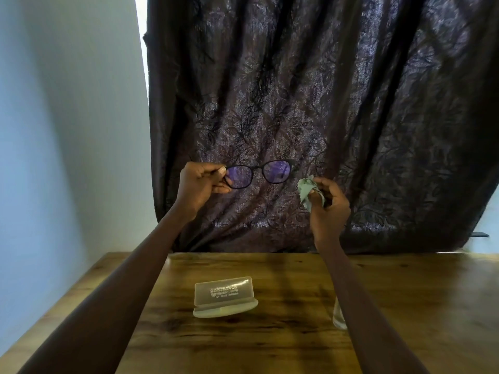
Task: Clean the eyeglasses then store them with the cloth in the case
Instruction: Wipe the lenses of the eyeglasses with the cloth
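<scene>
Black-framed eyeglasses (259, 174) with purple-tinted lenses hang in the air in front of the dark curtain. My left hand (201, 184) pinches them at their left end, lenses facing me. My right hand (328, 206) is just right of the glasses and a little lower, closed on a crumpled pale green cloth (306, 188); the cloth does not touch the lenses. A translucent beige case (224, 295) lies on the wooden table (270, 346) below my hands, its lid raised and printed with white lettering.
A dark patterned curtain (324, 103) hangs behind the table; a pale wall (67, 130) is to the left. A small clear object (339, 317), partly hidden by my right forearm, stands on the table right of the case.
</scene>
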